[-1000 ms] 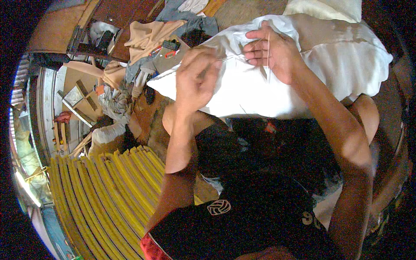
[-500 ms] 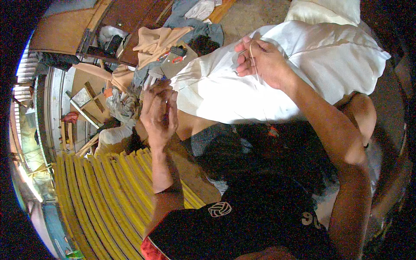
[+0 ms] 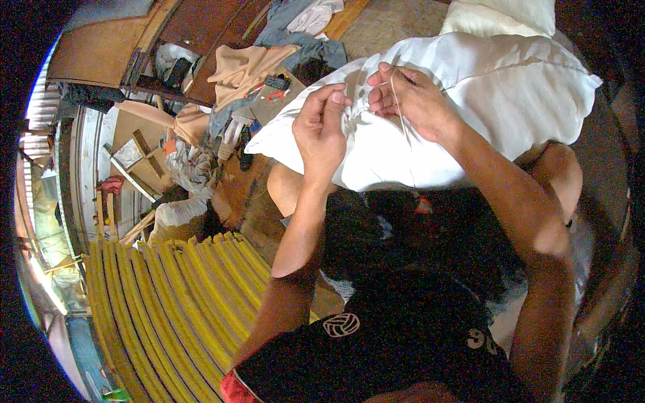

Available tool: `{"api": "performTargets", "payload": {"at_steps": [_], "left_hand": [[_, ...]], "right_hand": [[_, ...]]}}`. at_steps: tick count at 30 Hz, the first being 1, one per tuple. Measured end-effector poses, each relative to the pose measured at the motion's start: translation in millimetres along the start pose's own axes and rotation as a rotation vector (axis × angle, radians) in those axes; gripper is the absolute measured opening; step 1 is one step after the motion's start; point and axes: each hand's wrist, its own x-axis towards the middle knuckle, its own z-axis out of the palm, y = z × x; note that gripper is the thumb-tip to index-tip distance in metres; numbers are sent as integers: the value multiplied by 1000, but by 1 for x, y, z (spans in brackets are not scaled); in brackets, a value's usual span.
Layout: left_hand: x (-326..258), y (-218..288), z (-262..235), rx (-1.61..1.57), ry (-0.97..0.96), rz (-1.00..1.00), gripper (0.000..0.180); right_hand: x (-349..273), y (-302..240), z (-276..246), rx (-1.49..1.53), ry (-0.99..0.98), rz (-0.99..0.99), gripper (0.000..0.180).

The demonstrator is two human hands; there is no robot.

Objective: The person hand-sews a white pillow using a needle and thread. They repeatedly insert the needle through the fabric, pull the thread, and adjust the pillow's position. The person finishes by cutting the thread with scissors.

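A stuffed white pillow (image 3: 517, 101) lies across my lap, bulging and creased, its left corner pointing past my left knee. Over its middle, my right hand (image 3: 420, 104) is held palm-up with curled fingers. A pale thread (image 3: 399, 107) is caught in that hand and runs down over the pillow toward its near edge. Close by on the left, my left hand (image 3: 321, 131) is raised above the pillow, thumb and forefinger pressed together. Whatever sits in that pinch is too small to make out. A narrow gap separates the two hands.
Left of me is a yellow slatted bench (image 3: 168, 302). Beyond the pillow lie tan cloth (image 3: 245, 67), a dark handheld object (image 3: 277, 82) and small orange-red tools. Another white pillow (image 3: 500, 17) is at the far right. Wooden frames and crumpled fabric crowd the left.
My left hand has moved right, from beyond the pillow's left corner to beside my right hand. My right hand has barely moved, the thread still in it.
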Motion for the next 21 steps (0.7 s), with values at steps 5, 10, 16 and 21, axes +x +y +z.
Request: {"api": "performTargets", "payload": {"at_steps": [5, 10, 16, 21], "left_hand": [[31, 42, -88, -100, 400, 332, 13], [40, 135, -187, -366, 335, 519, 13], [9, 49, -260, 156, 492, 165, 13], [-112, -43, -387, 1248, 318, 261, 19]], "right_hand": [[8, 15, -5, -85, 124, -31, 39], [18, 6, -13, 52, -27, -77, 36], [-32, -71, -3, 256, -210, -147, 36], [-58, -105, -7, 70, -376, -104, 38]]}}
